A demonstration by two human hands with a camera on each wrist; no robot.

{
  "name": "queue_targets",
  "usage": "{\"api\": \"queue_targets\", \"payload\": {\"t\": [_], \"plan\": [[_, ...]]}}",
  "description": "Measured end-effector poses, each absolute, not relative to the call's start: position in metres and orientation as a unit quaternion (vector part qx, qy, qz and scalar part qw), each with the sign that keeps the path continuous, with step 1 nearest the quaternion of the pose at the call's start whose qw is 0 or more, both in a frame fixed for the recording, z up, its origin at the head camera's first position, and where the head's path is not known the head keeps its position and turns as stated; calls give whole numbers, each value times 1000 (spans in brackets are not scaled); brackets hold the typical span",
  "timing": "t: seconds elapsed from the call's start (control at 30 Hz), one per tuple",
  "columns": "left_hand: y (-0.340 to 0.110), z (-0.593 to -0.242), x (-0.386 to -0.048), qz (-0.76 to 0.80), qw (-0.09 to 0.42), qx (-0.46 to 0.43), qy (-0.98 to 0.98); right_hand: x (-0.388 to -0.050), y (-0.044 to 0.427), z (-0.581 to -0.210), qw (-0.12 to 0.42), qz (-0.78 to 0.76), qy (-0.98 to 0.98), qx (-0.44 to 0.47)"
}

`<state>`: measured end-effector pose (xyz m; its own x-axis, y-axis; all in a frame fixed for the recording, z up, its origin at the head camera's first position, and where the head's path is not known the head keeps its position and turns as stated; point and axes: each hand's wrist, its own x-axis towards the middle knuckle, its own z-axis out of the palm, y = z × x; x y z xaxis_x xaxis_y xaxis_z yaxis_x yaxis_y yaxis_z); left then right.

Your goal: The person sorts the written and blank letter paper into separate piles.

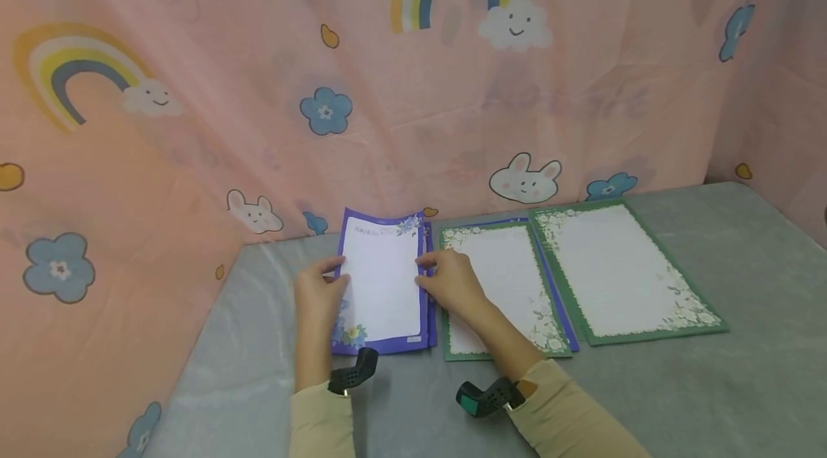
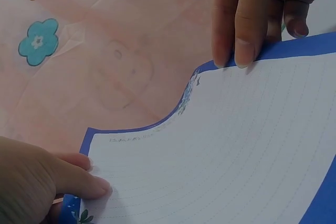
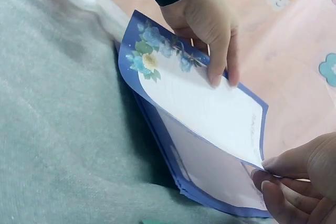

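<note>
A sheet of writing paper (image 1: 381, 278) with a blue-purple border and flowers in its corners is held up between both hands. My left hand (image 1: 319, 293) pinches its left edge between thumb and fingers. At the right edge, the thumb and fingers of my right hand (image 1: 455, 278) pinch the paper. The left wrist view shows the sheet (image 2: 210, 145) bending in a curve near its top. Below the raised sheet, in the right wrist view, lies a stack of blue-bordered paper (image 3: 205, 169) on the grey cloth.
Green-bordered floral paper (image 1: 491, 278) lies just right of the stack, partly behind my right forearm, with a blue edge showing from under it. Larger green-bordered paper (image 1: 620, 271) lies farther right on the grey tabletop (image 1: 743, 264). A pink patterned curtain (image 1: 258, 85) hangs behind.
</note>
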<state>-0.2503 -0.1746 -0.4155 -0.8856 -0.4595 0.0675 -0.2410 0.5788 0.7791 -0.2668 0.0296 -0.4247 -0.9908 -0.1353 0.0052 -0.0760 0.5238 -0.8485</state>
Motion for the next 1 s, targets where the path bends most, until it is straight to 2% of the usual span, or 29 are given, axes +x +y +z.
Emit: {"api": "queue_targets", "payload": {"t": [0.37,0.77,1.0], "plan": [[-173,-430,-255,-380,99,174,-903,-266,28,-434,16,-420,903,-89],[-167,-439,-259,-361,120,182,-907,-267,28,-440,14,-376,924,-70],[-170,-446,-259,-356,119,192,-907,-265,26,-443,-6,-338,938,-81]]}}
